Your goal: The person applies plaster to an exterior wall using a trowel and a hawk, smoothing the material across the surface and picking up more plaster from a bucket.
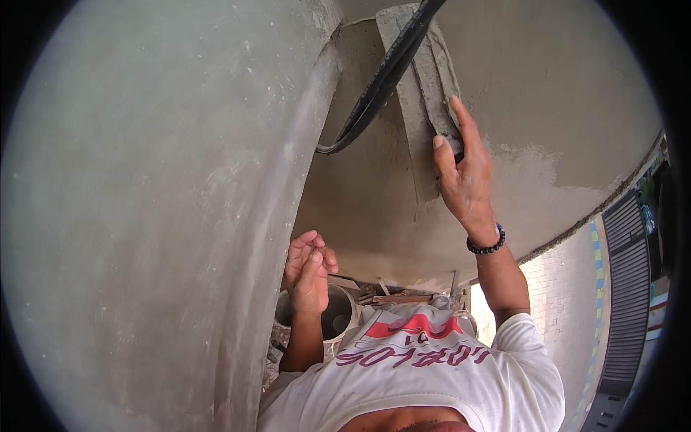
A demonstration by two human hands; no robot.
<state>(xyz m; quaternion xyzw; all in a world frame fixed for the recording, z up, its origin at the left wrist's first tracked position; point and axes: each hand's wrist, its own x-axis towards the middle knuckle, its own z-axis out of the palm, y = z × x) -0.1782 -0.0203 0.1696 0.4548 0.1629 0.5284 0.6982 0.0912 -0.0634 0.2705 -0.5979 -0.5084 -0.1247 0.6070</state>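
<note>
Right hand: thumb and fingers grasp the handle of a mortar-smeared plastering trowel, its long blade lying along the curved, plastered surface. Left hand: relaxed, fingers half-curled, beside the edge of a smooth grey cement face. A beaded bracelet rings the right wrist; a black cable crosses before the blade; a bucket stands below the left hand

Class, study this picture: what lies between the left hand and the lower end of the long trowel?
In the head view, only bare plastered surface shows between the left hand and the long trowel.
</note>
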